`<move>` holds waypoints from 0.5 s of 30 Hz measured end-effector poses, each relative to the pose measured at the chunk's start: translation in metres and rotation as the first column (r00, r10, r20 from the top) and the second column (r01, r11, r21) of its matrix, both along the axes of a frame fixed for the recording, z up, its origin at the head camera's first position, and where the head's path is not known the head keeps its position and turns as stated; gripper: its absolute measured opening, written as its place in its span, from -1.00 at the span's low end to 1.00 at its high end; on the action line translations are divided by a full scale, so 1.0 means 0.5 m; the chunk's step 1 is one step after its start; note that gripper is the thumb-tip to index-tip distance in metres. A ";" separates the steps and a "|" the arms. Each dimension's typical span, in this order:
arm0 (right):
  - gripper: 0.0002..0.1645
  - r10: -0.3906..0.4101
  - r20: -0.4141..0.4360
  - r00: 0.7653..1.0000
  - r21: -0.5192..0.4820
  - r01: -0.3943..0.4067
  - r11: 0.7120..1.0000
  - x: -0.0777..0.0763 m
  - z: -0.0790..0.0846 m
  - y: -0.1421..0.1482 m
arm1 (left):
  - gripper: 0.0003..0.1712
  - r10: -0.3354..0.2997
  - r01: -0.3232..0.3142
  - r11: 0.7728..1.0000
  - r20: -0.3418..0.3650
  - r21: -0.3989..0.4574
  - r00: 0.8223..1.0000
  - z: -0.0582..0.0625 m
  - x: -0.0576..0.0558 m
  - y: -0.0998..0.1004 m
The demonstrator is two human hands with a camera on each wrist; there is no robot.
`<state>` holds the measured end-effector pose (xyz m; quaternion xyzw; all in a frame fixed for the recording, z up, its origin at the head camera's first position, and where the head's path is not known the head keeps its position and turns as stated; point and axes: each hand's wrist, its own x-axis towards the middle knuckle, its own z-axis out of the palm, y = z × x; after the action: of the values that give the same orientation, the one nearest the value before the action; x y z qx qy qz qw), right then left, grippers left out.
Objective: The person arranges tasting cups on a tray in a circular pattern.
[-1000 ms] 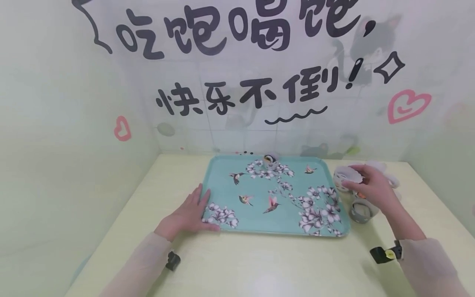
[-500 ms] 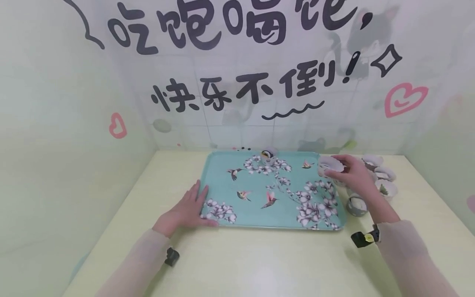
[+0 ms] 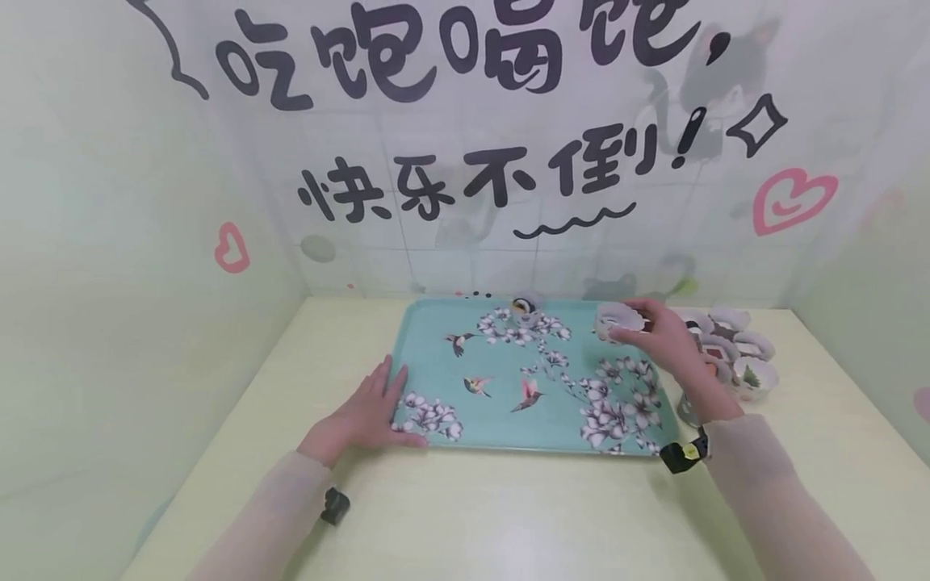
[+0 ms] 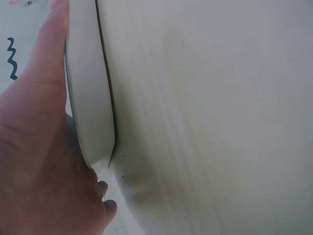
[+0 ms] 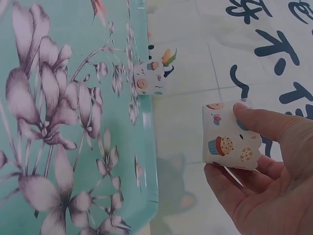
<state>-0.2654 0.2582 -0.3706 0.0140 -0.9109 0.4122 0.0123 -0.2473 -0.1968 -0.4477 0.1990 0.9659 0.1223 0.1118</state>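
Observation:
My right hand [image 3: 664,335] pinches a small white paper baking cup [image 5: 227,139] printed with cupcakes and sweets, thumb on one side and fingers on the other. It is held above the back right part of a turquoise tray [image 3: 436,343] with flowers and hummingbirds; what is inside is hard to make out. Near the tray's back edge stands another printed paper cup [image 3: 525,308] with something dark and orange in it. My left hand [image 3: 366,407] rests at the tray's front left corner, its fingers straight along the left side and thumb along the front edge.
Right of the tray, several filled paper cups [image 3: 756,378] cluster on the pale table [image 3: 508,516]; my right forearm partly hides a greyish cup [image 3: 686,410] beside them. A wall covering [image 3: 465,266] with large black characters stands behind the table.
My right hand has carried the paper cup leftward from the cluster at the right to above the tray. The left hand stays at the tray's corner.

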 end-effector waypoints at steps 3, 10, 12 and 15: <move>-0.15 0.000 0.001 1.000 -0.001 0.000 1.000 -0.008 -0.002 -0.007 | 0.52 0.000 0.000 1.000 -0.001 0.001 1.000 -0.001 0.001 0.000; -0.22 0.002 -0.004 1.000 -0.023 -0.002 1.000 -0.026 -0.011 -0.019 | 0.52 -0.006 0.006 1.000 -0.006 0.013 1.000 -0.005 0.000 -0.002; -0.24 0.006 -0.007 1.000 -0.042 -0.006 0.999 -0.030 -0.016 -0.023 | 0.53 -0.006 0.006 1.000 -0.008 0.006 1.000 -0.006 0.000 -0.002; -0.26 0.009 -0.014 1.000 -0.039 -0.009 0.999 -0.037 -0.019 -0.031 | 0.53 -0.008 0.008 1.000 -0.007 0.006 1.000 -0.007 0.000 -0.003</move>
<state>-0.2840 0.2429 -0.3802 0.0206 -0.9024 0.4300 0.0169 -0.2473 -0.1982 -0.4512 0.2034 0.9651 0.1239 0.1085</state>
